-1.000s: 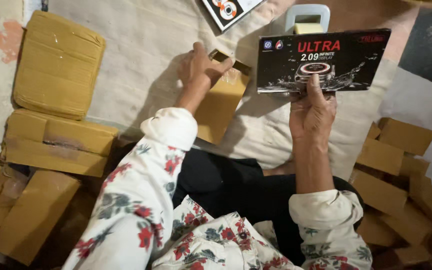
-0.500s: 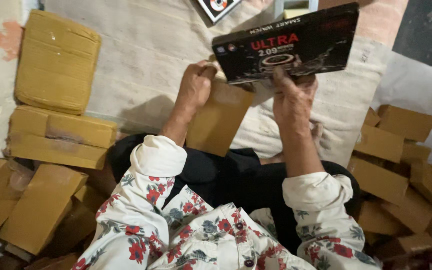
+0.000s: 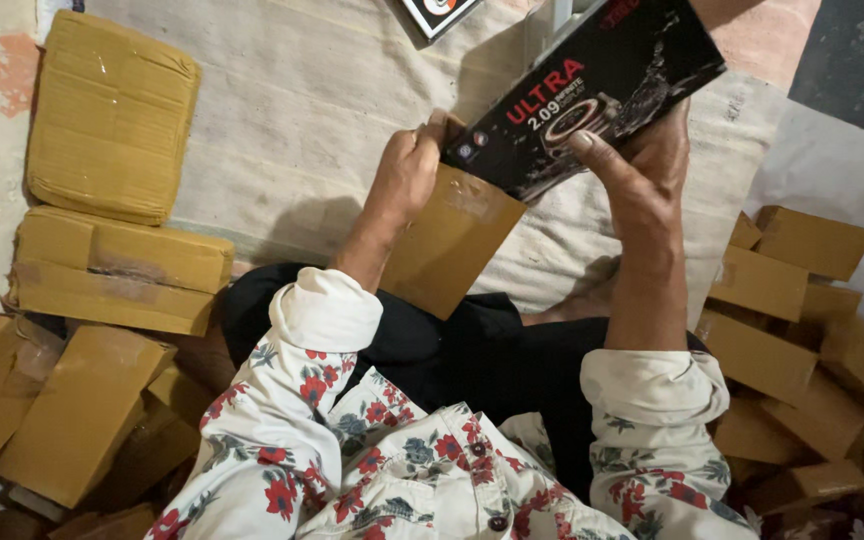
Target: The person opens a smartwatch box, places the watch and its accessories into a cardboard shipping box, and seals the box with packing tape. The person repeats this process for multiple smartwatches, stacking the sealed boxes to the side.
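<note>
While the person sits on a pale cloth [image 3: 292,110] spread over the floor, the left hand [image 3: 407,180] grips the upper edge of a plain brown carton [image 3: 447,245], fingers closed around its open mouth. The carton stands tilted in front of the lap, its lower corner near the dark trousers. The right hand [image 3: 642,170] holds a flat black product box [image 3: 592,85] from below, thumb laid across its printed face, fingers behind it. The black box is slanted, its lower left corner meeting the mouth of the brown carton beside the left fingers; whether that corner is already inside cannot be told. Both sleeves are white with a red flower print. To the left lie wrapped brown parcels [image 3: 112,115], stacked and overlapping. To the right sits a heap of small brown cartons [image 3: 782,300], just beside the right forearm.
</note>
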